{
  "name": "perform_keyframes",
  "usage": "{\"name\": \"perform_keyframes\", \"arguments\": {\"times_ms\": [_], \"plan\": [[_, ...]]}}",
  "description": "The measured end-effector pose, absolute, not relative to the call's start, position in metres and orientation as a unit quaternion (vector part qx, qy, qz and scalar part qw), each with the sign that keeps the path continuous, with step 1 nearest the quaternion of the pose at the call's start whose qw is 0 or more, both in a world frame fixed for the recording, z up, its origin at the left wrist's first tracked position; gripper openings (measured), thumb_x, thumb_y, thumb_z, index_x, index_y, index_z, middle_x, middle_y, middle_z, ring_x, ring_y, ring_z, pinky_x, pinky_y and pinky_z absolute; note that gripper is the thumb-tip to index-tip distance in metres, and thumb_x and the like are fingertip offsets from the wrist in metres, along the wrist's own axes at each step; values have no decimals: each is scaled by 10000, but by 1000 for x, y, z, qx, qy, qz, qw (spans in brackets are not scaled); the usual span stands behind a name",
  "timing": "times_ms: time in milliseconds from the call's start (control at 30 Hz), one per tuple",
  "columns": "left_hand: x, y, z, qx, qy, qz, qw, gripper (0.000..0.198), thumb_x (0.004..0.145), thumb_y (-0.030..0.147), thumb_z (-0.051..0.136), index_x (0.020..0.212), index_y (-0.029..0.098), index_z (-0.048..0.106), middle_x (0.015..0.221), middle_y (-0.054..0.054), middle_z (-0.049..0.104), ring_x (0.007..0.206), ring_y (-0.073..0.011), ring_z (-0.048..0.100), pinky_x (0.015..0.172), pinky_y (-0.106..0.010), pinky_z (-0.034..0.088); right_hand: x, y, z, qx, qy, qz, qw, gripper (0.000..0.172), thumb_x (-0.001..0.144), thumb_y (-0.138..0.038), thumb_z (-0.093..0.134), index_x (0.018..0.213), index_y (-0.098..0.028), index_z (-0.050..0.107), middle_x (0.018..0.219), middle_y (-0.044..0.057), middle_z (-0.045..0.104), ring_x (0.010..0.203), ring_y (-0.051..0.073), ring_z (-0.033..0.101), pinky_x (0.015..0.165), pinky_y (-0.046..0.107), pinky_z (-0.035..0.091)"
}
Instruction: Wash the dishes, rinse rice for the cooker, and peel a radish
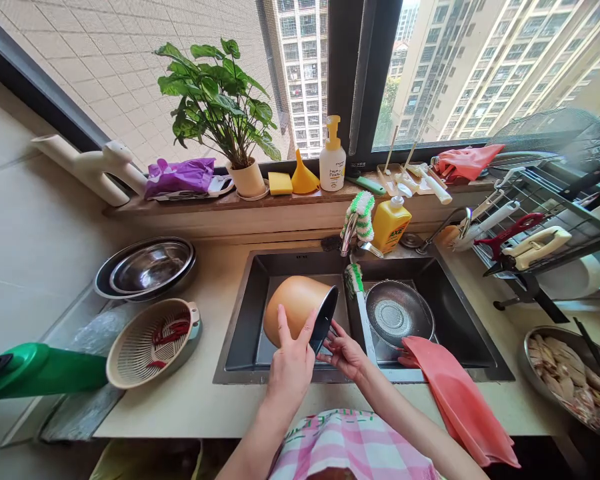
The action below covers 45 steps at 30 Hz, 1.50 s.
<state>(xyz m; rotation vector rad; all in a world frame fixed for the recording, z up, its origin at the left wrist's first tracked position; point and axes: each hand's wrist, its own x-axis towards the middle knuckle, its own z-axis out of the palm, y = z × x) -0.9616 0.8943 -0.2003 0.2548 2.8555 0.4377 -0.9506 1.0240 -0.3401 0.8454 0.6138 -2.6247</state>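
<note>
Kitchen sink [237,320] under a window: over its left basin, seemingly mid-wash, the left hand [293,367] clasps the tipped orange bowl [290,307], the right hand [347,353] pinches its rim; turning it needs a firm wet grip.

No lettering reads clearly. Dark print on the white pump bottle [333,163], right of the potted plant [220,100], is too small to make out, as is the green label on the yellow bottle [390,223] farther right.

A home kitchen: sink [430,267], dish soap [389,223], drying rack [555,207], apartment towers outside.
</note>
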Motion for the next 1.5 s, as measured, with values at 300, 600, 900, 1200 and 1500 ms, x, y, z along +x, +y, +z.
{"name": "perform_keyframes", "arguments": {"times_ms": [300, 600, 900, 1200, 1500], "plan": [[-959, 895, -203, 99, 981, 128, 110, 604, 895, 150, 430, 1423, 425, 327, 1579, -213, 20, 742, -254, 721, 698, -400, 556, -950, 1024, -335, 288, 210, -921, 157, 846, 472, 22, 544, 1245, -319, 499, 1015, -31, 656, 873, 132, 604, 799, 329, 496], [-960, 896, -205, 101, 981, 118, 118, 609, 891, 150, 445, 1424, 418, 325, 1572, -234, 12, 705, -257, 722, 667, -406, 561, -949, 1023, -336, 296, 200, -921, 157, 854, 461, 28, 561, 1238, -319, 498, 984, -35, 656, 770, 106, 576, 795, 336, 488], [-958, 897, -208, 113, 983, 102, 103, 614, 886, 146, 455, 1421, 420, 330, 1567, -246, 48, 684, -247, 721, 635, -394, 569, -950, 1021, -339, 300, 198, -920, 156, 835, 466, 35, 553, 1221, -318, 506, 964, -40, 639, 764, 99, 559, 782, 320, 480], [-958, 901, -207, 111, 985, 65, 111, 637, 885, 159, 478, 1417, 453, 289, 1570, -237, 60, 677, -240, 724, 621, -379, 572, -950, 1021, -350, 288, 213, -922, 148, 772, 464, 18, 533, 1159, -317, 548, 957, -57, 620, 663, 69, 497, 729, 295, 470], [-955, 901, -209, 119, 985, 61, 106, 635, 888, 142, 460, 1418, 453, 298, 1565, -251, 61, 663, -242, 720, 600, -376, 565, -948, 1019, -347, 298, 212, -919, 148, 811, 446, 23, 545, 1185, -310, 515, 872, -80, 615, 594, 53, 444, 693, 275, 467]]}}
